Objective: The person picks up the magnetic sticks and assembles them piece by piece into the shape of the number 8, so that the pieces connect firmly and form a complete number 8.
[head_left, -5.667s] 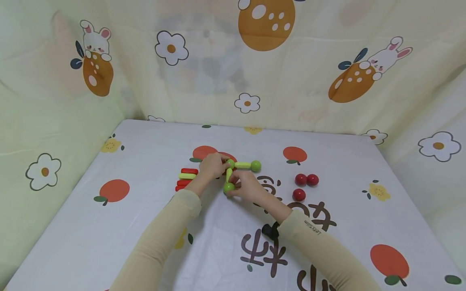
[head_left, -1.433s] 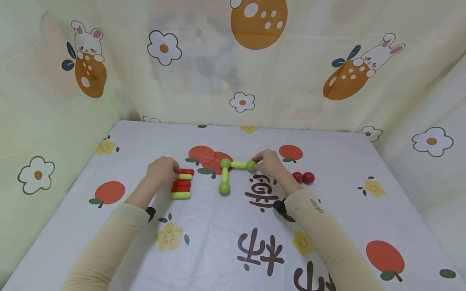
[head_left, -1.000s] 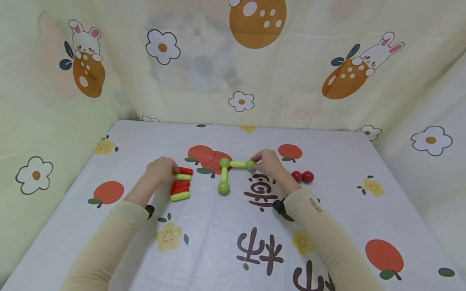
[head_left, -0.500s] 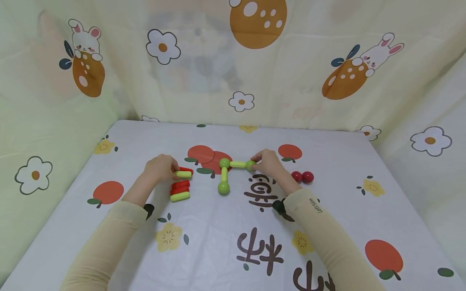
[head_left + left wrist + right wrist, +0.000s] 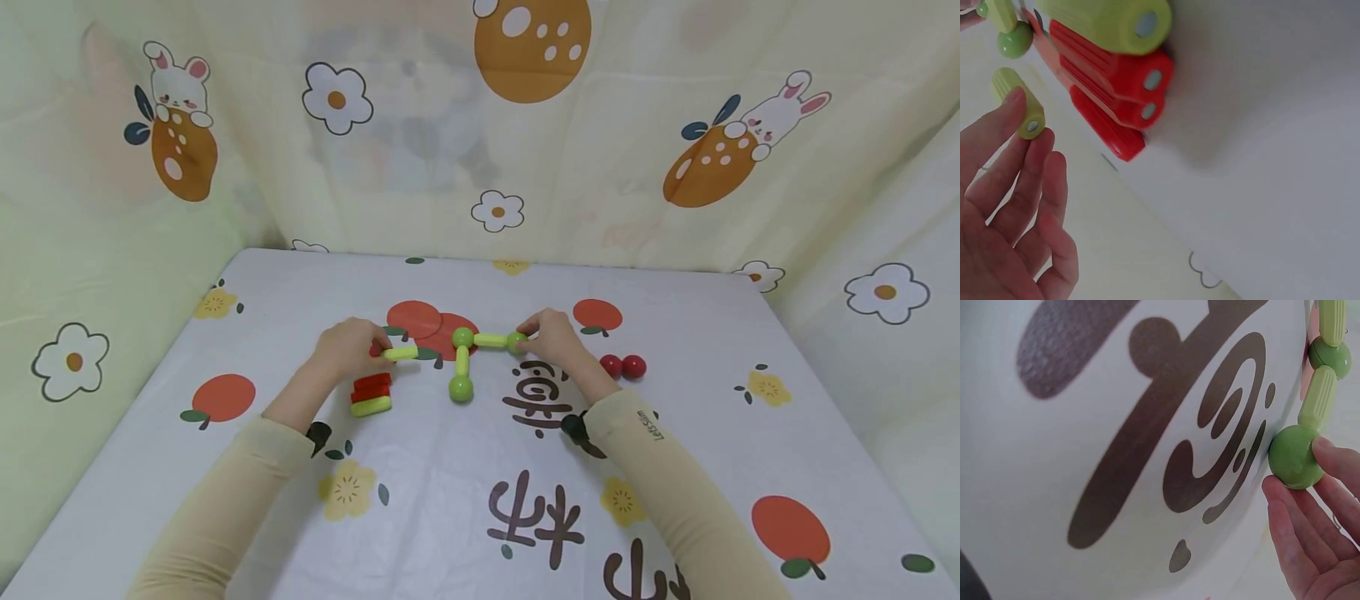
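Note:
My left hand (image 5: 347, 346) pinches a yellow-green magnetic rod (image 5: 401, 353) between thumb and fingertips; the left wrist view shows its silvery end. The rod is held left of an L-shaped assembly, apart from it. In that assembly, one green ball (image 5: 462, 337) forms the corner, a rod (image 5: 490, 340) runs right, and another rod (image 5: 462, 361) runs towards me to a second green ball (image 5: 461, 387). My right hand (image 5: 557, 340) pinches the green ball (image 5: 1295, 456) at the assembly's right end. Near my left hand lies a red rod (image 5: 1107, 125), partly hidden in the head view.
Two red rods (image 5: 372, 386) and a yellow-green rod (image 5: 371, 406) lie side by side below my left hand. Red balls (image 5: 633, 367) sit beyond my right forearm. A printed cloth (image 5: 435, 483) covers the table, with a patterned curtain (image 5: 420, 167) behind.
My left hand has picked the yellow-green rod out of the row and carried it right, towards the assembly. Over the last second, my right hand has stayed at the end ball.

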{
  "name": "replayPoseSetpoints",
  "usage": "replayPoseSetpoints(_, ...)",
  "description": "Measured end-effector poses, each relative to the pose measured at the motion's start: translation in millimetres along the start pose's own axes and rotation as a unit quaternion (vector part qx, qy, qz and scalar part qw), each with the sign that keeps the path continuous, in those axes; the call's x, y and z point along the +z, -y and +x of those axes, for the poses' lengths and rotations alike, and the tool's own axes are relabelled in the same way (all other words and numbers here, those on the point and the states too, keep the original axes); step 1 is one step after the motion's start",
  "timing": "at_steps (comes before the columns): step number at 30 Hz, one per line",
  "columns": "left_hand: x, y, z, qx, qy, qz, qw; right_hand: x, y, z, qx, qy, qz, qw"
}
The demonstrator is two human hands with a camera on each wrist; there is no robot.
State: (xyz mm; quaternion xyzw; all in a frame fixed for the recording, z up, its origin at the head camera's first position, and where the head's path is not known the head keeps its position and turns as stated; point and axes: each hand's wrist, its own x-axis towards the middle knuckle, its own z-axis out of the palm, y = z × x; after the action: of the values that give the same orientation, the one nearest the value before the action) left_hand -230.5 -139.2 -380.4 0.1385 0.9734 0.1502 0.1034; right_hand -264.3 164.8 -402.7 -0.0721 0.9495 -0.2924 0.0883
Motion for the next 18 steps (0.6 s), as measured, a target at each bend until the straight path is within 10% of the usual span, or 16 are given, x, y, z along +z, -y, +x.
replayPoseSetpoints(18, 18.2, -55.7, 5.3, 0.108, -0.021, -0.038, 0.9932, -1, 0, 0.4, 0.003, -0.001, 0.001, 1.0)
